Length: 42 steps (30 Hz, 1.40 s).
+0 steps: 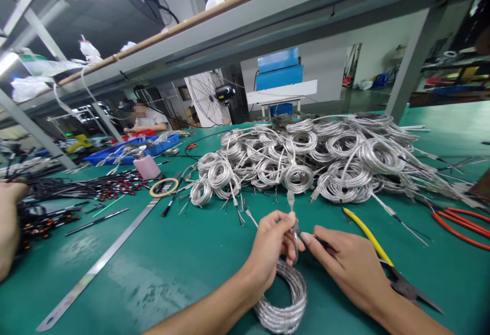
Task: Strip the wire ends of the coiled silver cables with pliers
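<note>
My left hand [270,240] is closed, pinching a clear cable near its pale flat connector [291,199], which points up past my fingertips. Below it hangs or rests a coil of the same silvery clear cable [296,299]; whether it touches the table I cannot tell. Close on the right, my right hand [350,263] has its thumb and fingers pressed together, the thumb tip beside the cable. Something thin and dark shows between those fingers, too hidden to name. Pliers with yellow handles [369,235] lie beside my right hand, partly covered by it.
A heap of coiled clear cables [298,141] spans the back of the green table. A steel ruler [103,256], a tape roll [164,187], a pink bottle [147,166] and black cables [111,184] lie left. Another person's hand [8,222] is at the left edge. Orange-handled tool [459,225] at right.
</note>
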{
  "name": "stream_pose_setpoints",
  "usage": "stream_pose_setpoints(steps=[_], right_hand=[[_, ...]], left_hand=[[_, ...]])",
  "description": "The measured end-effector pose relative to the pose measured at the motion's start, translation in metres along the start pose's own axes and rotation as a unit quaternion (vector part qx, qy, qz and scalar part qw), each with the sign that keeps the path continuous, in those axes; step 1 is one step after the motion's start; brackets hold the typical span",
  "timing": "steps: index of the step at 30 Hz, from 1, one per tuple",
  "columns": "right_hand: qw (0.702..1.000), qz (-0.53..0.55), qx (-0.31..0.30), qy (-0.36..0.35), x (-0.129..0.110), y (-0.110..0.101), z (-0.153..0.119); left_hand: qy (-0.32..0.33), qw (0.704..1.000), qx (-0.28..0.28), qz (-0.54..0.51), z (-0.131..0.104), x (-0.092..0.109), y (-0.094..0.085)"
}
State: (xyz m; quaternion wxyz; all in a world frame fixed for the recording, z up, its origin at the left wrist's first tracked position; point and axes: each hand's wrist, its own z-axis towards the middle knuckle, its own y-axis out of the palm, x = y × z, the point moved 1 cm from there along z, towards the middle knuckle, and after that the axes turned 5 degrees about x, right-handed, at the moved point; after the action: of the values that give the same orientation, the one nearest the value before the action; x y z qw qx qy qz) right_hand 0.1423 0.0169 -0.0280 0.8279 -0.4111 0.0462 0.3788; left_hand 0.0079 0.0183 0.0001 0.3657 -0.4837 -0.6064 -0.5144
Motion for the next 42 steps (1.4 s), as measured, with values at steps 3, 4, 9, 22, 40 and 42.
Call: stream_pose_setpoints(steps=[3, 4, 9, 22, 40, 42], right_hand=[[1.000, 0.021, -0.006, 0.002, -0.0002, -0.0023, -0.0008], [0.999, 0.031, -0.010, 0.001, -0.0007, -0.0035, -0.0008], [0.998, 0.055, -0.007, -0.010, -0.0030, -0.0070, 0.0001], [0.999, 0.031, 0.006, -0.009, -0.0022, -0.0064, 0.0002], [0.997, -0.033, 0.053, -0.048, -0.0009, -0.0053, 0.0015], [0.997, -0.032, 0.056, -0.049, -0.0001, -0.0056, 0.0012]], left_hand=[[0.000, 1.000, 0.001, 0.001, -0.0004, 0.0002, 0.0008], [-0.002, 1.000, 0.002, 0.000, -0.0005, 0.0002, 0.0011], [0.002, 1.000, 0.005, -0.015, -0.0001, -0.0004, 0.0004], [-0.001, 1.000, 0.010, -0.019, 0.0011, -0.0008, 0.0007], [-0.009, 1.000, 0.019, -0.011, 0.0024, -0.0011, 0.0000], [-0.011, 1.000, 0.020, -0.009, 0.0021, -0.0009, 0.0003]])
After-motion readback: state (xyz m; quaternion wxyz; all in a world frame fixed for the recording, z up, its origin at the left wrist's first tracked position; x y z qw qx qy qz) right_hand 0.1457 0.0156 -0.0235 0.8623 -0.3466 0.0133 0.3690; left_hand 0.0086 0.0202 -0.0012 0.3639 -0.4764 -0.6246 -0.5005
